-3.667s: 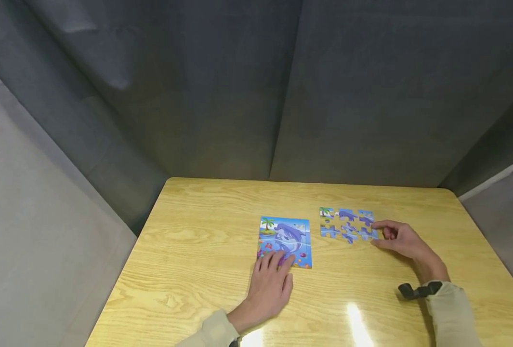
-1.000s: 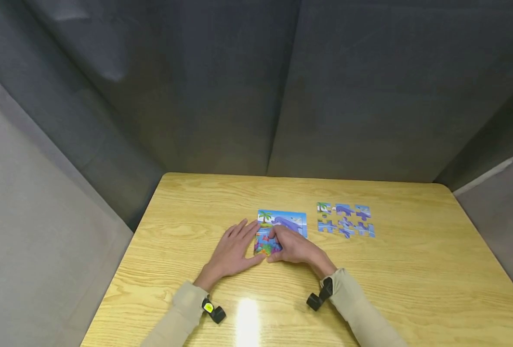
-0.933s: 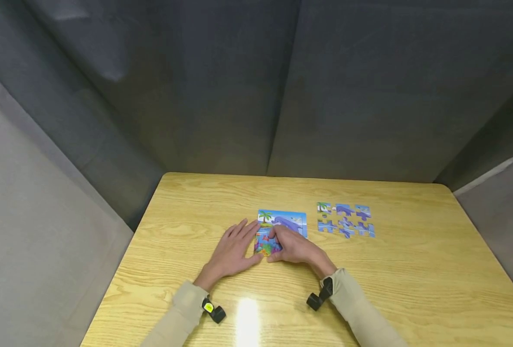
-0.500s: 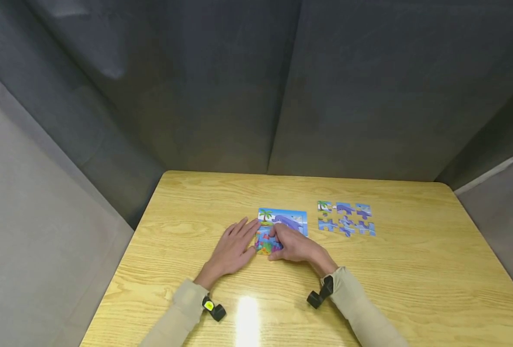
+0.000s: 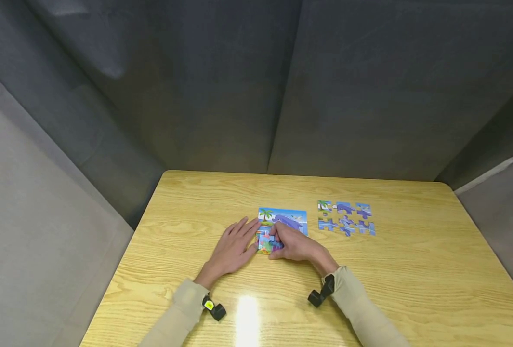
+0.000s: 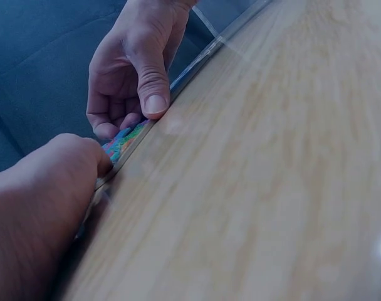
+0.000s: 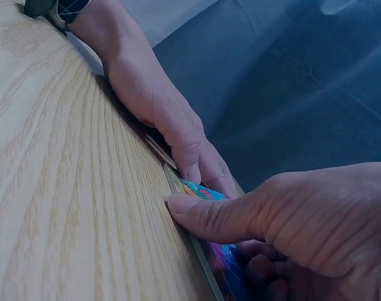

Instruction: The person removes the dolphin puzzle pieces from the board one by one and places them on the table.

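A dolphin jigsaw puzzle in a flat tray (image 5: pixel 282 212) lies near the middle of the wooden table, its lower right part hidden by my right hand. My left hand (image 5: pixel 232 248) rests along the tray's left side, fingers extended and thumb at the lower left corner. Over the lower half, my right hand (image 5: pixel 297 243) has its fingers curled and its thumb at the front edge, pinching a puzzle piece (image 5: pixel 265 242) that looks paler and slightly tilted. In the right wrist view, the thumb of the right hand (image 7: pixel 291 219) lies across the tray rim, above coral-coloured artwork (image 7: pixel 200 190).
Several loose puzzle pieces (image 5: pixel 346 219) are laid out in two rows to the right of the tray. Dark grey cloth (image 5: pixel 213 96) hangs behind the table (image 5: pixel 187 202), with lighter panels at the sides. Cameras are strapped to both wrists.
My right hand has come from the loose pieces at right to the tray's lower half. My left hand has shifted to the tray's left side. Just now, the pinched piece has tipped and looks paler.
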`<state>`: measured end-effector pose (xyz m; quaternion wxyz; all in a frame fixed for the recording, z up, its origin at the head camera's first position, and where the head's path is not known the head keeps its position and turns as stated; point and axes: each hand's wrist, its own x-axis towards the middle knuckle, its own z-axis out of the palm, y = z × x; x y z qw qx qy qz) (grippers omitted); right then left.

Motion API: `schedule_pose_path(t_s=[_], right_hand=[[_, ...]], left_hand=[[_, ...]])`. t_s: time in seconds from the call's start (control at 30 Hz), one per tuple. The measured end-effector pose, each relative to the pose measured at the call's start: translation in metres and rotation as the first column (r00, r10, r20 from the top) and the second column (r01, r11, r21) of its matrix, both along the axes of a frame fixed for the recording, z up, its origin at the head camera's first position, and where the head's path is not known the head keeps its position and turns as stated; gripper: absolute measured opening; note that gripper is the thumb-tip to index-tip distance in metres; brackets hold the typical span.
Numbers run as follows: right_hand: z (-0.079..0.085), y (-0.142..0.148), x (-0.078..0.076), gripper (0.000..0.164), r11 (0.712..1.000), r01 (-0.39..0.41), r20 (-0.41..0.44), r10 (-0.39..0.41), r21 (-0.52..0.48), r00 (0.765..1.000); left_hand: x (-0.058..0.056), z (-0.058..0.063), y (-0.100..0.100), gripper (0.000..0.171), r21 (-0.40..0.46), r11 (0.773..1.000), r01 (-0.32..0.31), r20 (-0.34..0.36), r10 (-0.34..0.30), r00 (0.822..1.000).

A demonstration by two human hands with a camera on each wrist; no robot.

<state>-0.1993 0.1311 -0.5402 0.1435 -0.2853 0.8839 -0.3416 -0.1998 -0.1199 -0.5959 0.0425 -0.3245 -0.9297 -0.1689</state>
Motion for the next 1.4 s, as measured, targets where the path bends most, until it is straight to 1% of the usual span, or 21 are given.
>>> schedule_pose_path(t_s=[0.2,0.4,0.6,0.77,0.87,1.03,1.2,1.3,1.4], right_hand=[[0.0002,0.0000,-0.0001,0.055,1.000,-0.011,-0.004,0.011,-0.005,1.000],[0.0009,0.0013,-0.0005,0.053,0.999,-0.023,-0.004,0.023,-0.022,1.000],[0.0002,0.0005,-0.0023,0.042,0.998,0.003,0.008,-0.003,-0.061,1.000],[0.0013,-0.0010,-0.0040,0.040,0.999,0.026,0.014,-0.026,-0.044,1.000],[0.0018,-0.0010,-0.0044,0.040,0.999,0.022,0.010,-0.022,-0.032,1.000],[0.0004,-0.0014,-0.0049,0.038,1.000,-0.006,-0.036,0.005,-0.031,0.999],[-0.0017,-0.0012,-0.0053,0.034,1.000,-0.026,-0.089,0.024,-0.013,0.996],[-0.0023,0.0005,-0.0056,0.033,0.999,-0.035,-0.108,0.033,-0.013,0.994],[-0.0011,0.0058,-0.0062,0.034,0.999,-0.037,-0.107,0.032,-0.039,0.994]], left_hand=[[0.0012,-0.0003,0.0012,0.058,-0.006,1.000,-0.023,0.020,0.023,1.000],[0.0016,0.0014,0.0021,0.058,0.021,1.000,-0.022,0.018,0.022,1.000],[0.0011,0.0009,0.0023,0.062,0.025,0.999,-0.028,0.002,0.028,1.000],[0.0019,0.0016,0.0024,0.063,0.035,0.999,-0.030,-0.001,0.030,1.000],[0.0022,0.0009,0.0024,0.063,0.032,0.999,-0.032,-0.001,0.032,0.999],[0.0025,0.0005,0.0013,0.063,0.018,0.999,-0.033,-0.001,0.033,0.999],[0.0019,0.0012,0.0013,0.064,0.021,1.000,-0.018,-0.009,0.018,1.000],[0.0017,0.0010,0.0013,0.065,0.030,1.000,-0.007,-0.017,0.008,1.000],[0.0007,0.0006,0.0022,0.065,0.043,0.999,-0.003,-0.025,0.004,1.000]])
